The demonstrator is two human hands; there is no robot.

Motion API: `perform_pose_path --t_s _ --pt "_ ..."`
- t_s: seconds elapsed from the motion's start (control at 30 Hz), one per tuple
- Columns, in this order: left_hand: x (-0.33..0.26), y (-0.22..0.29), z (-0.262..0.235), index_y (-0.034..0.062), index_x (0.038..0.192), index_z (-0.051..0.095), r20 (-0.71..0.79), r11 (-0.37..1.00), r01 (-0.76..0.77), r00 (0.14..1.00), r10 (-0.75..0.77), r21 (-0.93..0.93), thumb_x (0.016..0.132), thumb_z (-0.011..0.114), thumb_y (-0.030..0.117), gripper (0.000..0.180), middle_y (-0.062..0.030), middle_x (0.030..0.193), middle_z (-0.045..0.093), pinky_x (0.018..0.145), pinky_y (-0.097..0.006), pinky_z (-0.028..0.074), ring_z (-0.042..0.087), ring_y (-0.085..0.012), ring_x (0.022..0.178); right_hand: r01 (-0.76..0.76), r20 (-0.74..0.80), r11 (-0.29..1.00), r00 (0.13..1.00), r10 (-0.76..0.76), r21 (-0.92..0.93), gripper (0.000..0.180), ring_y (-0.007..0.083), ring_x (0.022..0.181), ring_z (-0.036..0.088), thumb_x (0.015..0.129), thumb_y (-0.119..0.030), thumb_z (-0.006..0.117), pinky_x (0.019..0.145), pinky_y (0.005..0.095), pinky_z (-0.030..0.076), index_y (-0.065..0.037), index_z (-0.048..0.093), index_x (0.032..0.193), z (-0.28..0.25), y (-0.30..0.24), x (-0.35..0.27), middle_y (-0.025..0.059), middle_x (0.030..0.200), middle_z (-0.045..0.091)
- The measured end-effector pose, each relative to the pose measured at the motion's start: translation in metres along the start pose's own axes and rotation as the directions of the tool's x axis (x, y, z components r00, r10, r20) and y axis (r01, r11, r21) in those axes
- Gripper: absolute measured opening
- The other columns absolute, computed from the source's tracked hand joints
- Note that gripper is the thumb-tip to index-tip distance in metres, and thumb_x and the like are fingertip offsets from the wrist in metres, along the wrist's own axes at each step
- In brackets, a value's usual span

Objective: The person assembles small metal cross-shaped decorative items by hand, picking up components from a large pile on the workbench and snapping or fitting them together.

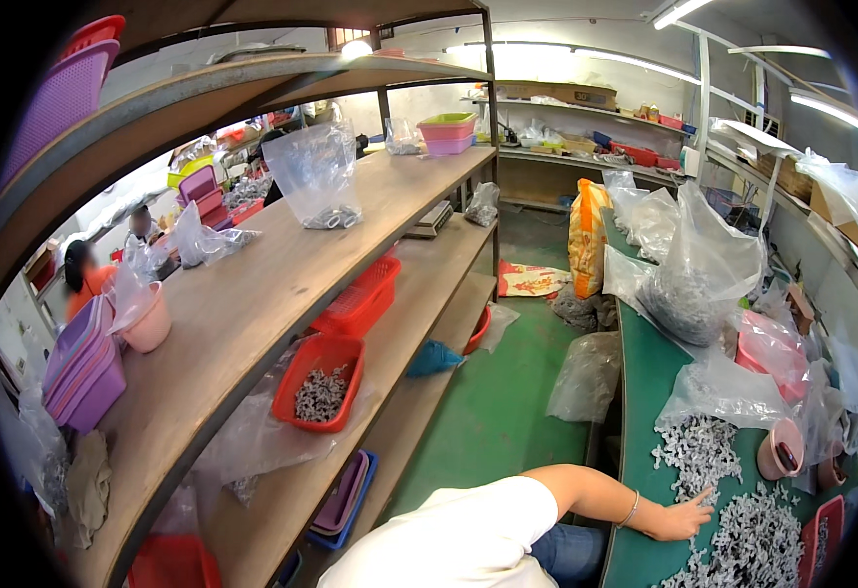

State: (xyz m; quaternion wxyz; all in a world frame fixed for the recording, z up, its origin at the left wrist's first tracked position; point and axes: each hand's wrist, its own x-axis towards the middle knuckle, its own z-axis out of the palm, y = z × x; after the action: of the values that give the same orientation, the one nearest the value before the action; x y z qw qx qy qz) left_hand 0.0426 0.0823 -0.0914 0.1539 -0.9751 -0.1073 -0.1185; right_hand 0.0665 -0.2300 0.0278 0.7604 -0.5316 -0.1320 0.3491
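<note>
My left hand [684, 517] reaches over the green table [643, 446] at the right, a bracelet round its wrist. Its fingers stretch out and touch the edge of the small grey pieces, apparently gripping none. One heap of grey pieces [700, 456] spreads just beyond the fingers; a larger heap of grey pieces [757, 539] lies nearer, to the right of the hand. A pink cup [772, 463] with a dark object inside stands beside the heaps. At the table's right edge is a red basket [823, 544]. My right hand is out of the picture.
Clear plastic bags [708, 265] crowd the table's far part. A long wooden shelf rack [253, 274] runs along the left, holding a red basket of grey pieces [321, 392] and purple baskets [86, 367]. Between rack and table lies green floor [493, 392]. Another person [86, 279] is far left.
</note>
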Motion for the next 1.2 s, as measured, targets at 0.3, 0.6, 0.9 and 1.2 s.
perform_pose_path --t_s 0.3,0.6,0.9,1.2 --pt "0.0 0.008 0.011 0.0088 0.071 0.064 -0.142 0.99 -0.058 0.989 0.039 -0.129 0.071 0.055 0.02 0.014 -0.0071 0.082 0.056 0.101 -0.065 0.003 0.043 -0.0281 0.105 0.003 -0.071 1.0 0.997 -0.004 -0.007 0.02 0.0076 0.043 0.028 0.082 -0.017 0.046 0.038 0.021 0.021 -0.009 0.037 0.066 0.01 0.012 -0.004 -0.0016 0.054 0.029" --pt "-0.048 -0.039 0.005 0.006 0.076 0.056 -0.39 0.876 -0.172 0.921 -0.02 -0.451 0.07 0.052 0.016 0.012 -0.0186 0.099 0.051 0.099 -0.054 0.024 0.048 -0.0352 0.098 -0.008 -0.201 1.0 0.98 0.01 0.009 0.015 0.0081 0.05 0.035 0.084 -0.018 0.052 0.044 0.0203 0.026 -0.007 0.045 0.077 0.023 0.031 -0.015 0.001 0.064 0.039" --pt "-0.034 -0.046 -0.02 0.0088 0.087 0.054 -0.227 0.917 -0.183 0.968 0.105 -0.354 0.064 0.055 0.003 0.023 -0.008 0.108 0.049 0.1 -0.061 0.017 0.041 -0.0208 0.115 0.198 -0.379 0.979 0.911 -0.165 0.049 0.014 0.0063 0.04 0.034 0.089 -0.012 0.047 0.032 0.0179 0.024 -0.003 0.047 0.079 -0.014 0.056 -0.046 0.0021 0.057 0.041" --pt "-0.032 -0.057 -0.029 0.0074 0.085 0.053 -0.19 0.907 -0.287 0.953 0.237 -0.308 0.069 0.051 0.001 0.018 -0.0101 0.11 0.049 0.096 -0.061 0.021 0.041 -0.024 0.115 0.277 -0.536 0.96 0.817 -0.213 0.04 0.012 0.0071 0.042 0.037 0.087 -0.011 0.049 0.032 0.0185 0.026 -0.002 0.049 0.079 -0.044 0.055 -0.094 0.0021 0.059 0.042"
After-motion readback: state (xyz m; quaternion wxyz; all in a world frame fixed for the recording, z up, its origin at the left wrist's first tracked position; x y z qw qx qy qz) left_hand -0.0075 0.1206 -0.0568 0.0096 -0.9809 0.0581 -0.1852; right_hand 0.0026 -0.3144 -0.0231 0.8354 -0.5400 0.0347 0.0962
